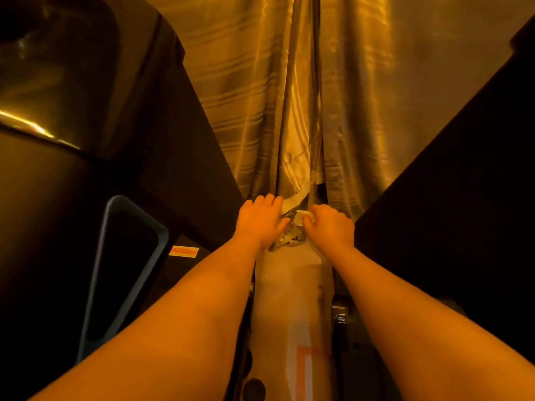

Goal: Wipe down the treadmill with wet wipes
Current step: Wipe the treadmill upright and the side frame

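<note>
Left grip point(260, 221): lay flat with the fingers fairly straight at the curtain hem, the thumb touching the pack's left edge. It held nothing.
Right grip point(330, 227): narrow, with the fingers curled in and the tips pinching the wipe.
Wipe point(305, 215): a small white scrap poking out left of the right grip's fingertips, between the two hands and just above the pack.
Pack point(291, 238): crinkled and shiny, tucked between the two hands at the far end of the pale strip, with the left thumb against it.
Treadmill point(179, 169): dark and hard to read. One black panel stood left of the hands and another slab stood right of them, with both forearms reaching between.
Strip point(292, 299): pale, ran under and between the forearms, and carried an orange mark near the bottom edge.
Curtain point(260, 96): golden and striped, hung straight ahead with its hem down at the fingertips.
Frame point(130, 256): a grey loop left of the left forearm, just beside a small orange label point(183, 251).
</note>
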Motion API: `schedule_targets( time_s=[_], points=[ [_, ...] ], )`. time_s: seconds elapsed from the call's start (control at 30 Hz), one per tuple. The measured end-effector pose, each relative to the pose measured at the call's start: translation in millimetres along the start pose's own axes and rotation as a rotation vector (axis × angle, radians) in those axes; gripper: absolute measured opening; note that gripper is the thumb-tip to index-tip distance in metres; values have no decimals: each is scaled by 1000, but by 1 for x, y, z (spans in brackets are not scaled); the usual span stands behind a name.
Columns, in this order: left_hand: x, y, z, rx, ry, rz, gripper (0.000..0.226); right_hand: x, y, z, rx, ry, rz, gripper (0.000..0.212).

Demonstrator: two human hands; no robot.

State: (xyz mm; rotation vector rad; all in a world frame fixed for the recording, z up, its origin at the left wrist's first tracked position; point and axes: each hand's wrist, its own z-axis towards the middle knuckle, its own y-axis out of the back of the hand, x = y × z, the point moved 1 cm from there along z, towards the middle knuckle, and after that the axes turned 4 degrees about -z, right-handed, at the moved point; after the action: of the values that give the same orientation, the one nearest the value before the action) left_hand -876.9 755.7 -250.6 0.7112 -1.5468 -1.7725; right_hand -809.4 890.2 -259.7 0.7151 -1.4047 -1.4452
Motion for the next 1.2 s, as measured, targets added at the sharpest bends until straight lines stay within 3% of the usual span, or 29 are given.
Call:
schedule_targets(
  time_s=[0.4,0.63,1.0,1.2],
  points=[
    [24,-34,134,-3,-23,-35,50,-11,-11,125,-52,-22,-11,29],
    [30,-37,213,3,-128,-82,49,-22,-17,186,-67,-61,-32,32],
    [35,-57,267,48,-234,-249,36,-23,-38,227,-2,19,20,34],
    [42,-54,300,-92,-189,-333,22,-40,-36,263,-24,-78,30,38]
  ],
)
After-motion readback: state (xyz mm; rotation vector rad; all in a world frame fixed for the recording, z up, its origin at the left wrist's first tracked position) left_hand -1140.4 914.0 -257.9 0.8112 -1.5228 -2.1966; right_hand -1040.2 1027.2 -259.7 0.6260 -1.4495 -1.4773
